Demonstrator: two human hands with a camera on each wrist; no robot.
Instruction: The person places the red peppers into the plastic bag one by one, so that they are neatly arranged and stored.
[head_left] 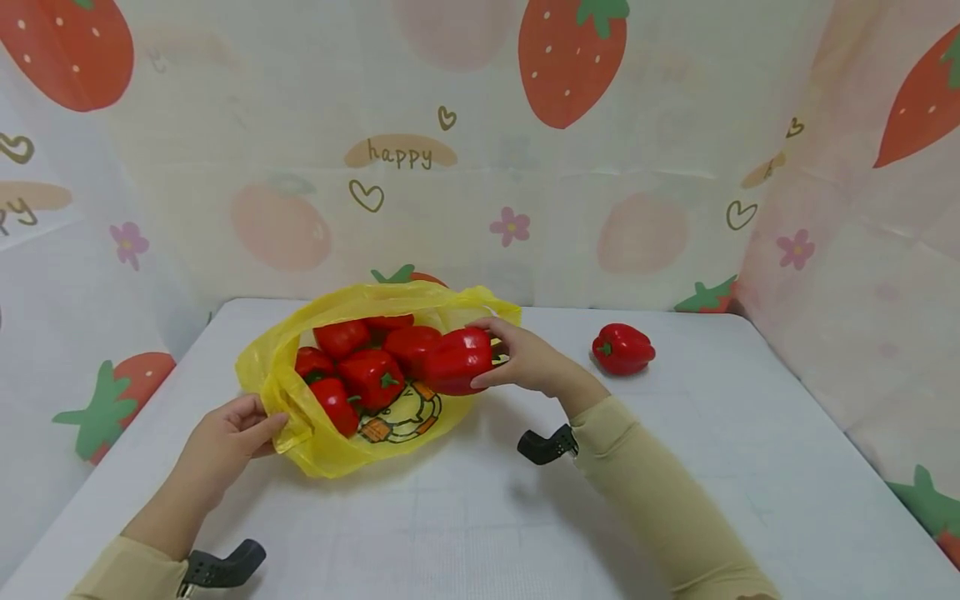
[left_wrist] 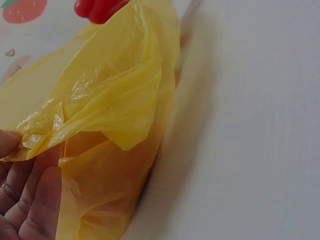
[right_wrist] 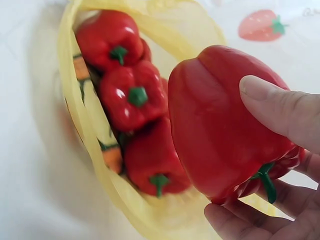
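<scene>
A yellow plastic bag [head_left: 315, 458] lies with its mouth open on the table, and several red bell peppers [head_left: 371, 377] are inside it. My left hand [head_left: 228, 442] pinches the bag's left edge between thumb and fingers; the left wrist view shows the film [left_wrist: 105, 100] gathered at the thumb. At the bag's opening, my right hand [head_left: 525, 358] grips one red bell pepper [head_left: 457, 360]. The right wrist view shows thumb and fingers around this pepper [right_wrist: 220, 120], its green stem toward the palm, above the peppers in the bag.
Another red bell pepper [head_left: 624, 349] lies on the white table [head_left: 750, 450], right of the bag. Behind the table hangs a curtain [head_left: 480, 208] printed with strawberries, and similar cloth stands at both sides. A black device is strapped near each wrist.
</scene>
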